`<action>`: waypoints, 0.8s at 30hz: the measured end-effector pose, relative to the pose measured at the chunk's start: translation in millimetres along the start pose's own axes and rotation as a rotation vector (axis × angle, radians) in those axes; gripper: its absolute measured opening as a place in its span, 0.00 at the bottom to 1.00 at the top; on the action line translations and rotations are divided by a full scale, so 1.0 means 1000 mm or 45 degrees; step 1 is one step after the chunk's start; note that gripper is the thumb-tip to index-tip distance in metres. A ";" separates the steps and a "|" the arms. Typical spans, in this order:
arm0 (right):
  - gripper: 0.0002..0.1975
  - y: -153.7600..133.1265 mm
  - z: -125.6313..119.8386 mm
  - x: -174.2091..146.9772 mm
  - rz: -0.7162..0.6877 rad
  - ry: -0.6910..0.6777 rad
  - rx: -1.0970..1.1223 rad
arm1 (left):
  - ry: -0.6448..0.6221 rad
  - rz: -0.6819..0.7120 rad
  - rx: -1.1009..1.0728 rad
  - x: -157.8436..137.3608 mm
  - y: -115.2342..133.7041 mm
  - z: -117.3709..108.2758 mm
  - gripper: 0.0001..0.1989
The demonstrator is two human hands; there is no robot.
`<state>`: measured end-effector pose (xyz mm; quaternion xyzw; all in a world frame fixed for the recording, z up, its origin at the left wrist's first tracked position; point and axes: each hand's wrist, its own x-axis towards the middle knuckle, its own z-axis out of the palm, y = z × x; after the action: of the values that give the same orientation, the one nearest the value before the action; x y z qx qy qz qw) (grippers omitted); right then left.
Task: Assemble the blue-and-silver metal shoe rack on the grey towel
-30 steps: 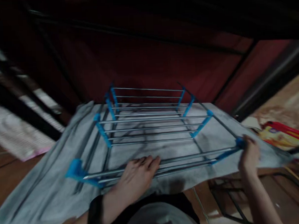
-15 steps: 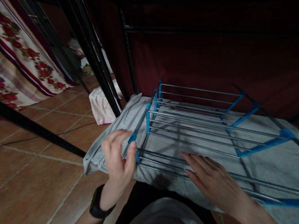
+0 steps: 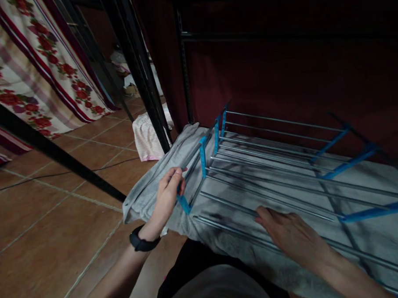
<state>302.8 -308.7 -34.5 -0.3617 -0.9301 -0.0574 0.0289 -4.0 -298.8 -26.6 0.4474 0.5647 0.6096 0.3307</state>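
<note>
Head view: right hand (image 3: pixel 291 233), fingers curled over metal rod (image 3: pixel 229 204) near front edge of grey blanket (image 3: pixel 148 193). Left hand (image 3: pixel 169 192) closed on blue bracket (image 3: pixel 184 204) by front left corner, rod ends apart. Rack (image 3: pixel 279 165) reaches toward back edge. Striped cloth (image 3: pixel 148 136) past left edge; dark red cloth (image 3: pixel 264 71) behind; flowered curtain (image 3: pixel 50 63) farther left.

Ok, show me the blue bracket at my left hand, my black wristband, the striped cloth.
Blue bracket (image 3: pixel 184 204): head view, exposed lower part.
Black wristband (image 3: pixel 143 242): head view, its middle.
Striped cloth (image 3: pixel 148 136): head view, its middle.
</note>
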 end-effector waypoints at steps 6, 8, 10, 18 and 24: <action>0.05 0.007 -0.004 0.004 -0.022 0.118 -0.032 | 0.024 -0.002 -0.086 -0.001 -0.002 0.008 0.21; 0.06 0.003 -0.008 0.006 -0.031 0.154 -0.022 | 0.000 -0.017 -0.156 -0.003 -0.004 0.013 0.22; 0.06 -0.001 -0.012 0.008 -0.044 0.174 -0.010 | -0.038 -0.032 -0.226 -0.006 -0.005 0.017 0.22; 0.05 -0.007 -0.013 0.010 -0.039 0.152 0.038 | -0.040 -0.055 -0.267 -0.010 -0.003 0.027 0.22; 0.04 -0.007 -0.016 0.008 -0.033 0.135 0.071 | -0.080 -0.102 -0.308 -0.010 -0.002 0.027 0.23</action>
<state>292.4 -310.6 -18.8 -0.3450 -0.9331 -0.0508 0.0874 24.6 -297.4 -31.2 0.4003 0.4937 0.6453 0.4238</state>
